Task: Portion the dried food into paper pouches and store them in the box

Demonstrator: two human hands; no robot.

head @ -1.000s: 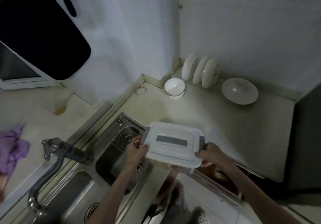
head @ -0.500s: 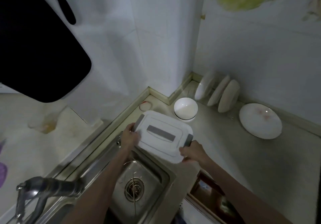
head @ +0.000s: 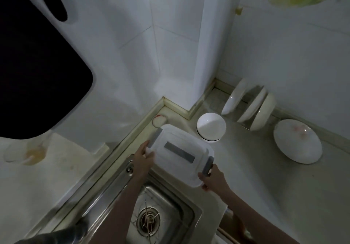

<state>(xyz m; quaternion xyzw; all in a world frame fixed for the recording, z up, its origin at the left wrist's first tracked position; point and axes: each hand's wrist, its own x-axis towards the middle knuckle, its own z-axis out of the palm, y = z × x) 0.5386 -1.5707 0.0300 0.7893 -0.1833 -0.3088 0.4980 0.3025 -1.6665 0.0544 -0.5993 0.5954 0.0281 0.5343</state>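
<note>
Here, the white plastic box (head: 180, 154) with its lid on sits at the counter (head: 265, 177) edge by the sink (head: 161, 215). The left hand (head: 144, 160) and right hand (head: 212, 177) each grip an end. It looks stiff, smooth, maybe light. Holding both ends by the grey clips is best.

Dim kitchen, white tiled walls (head: 170, 35), steel sink (head: 170, 206)

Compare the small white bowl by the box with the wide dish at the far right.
The small bowl is deep and narrow; the wide dish is shallow and broader. The bowl is plain inside; the dish shows faint reddish marks. The bowl sits beside the box; the dish sits apart. Both are white and upright.
</note>
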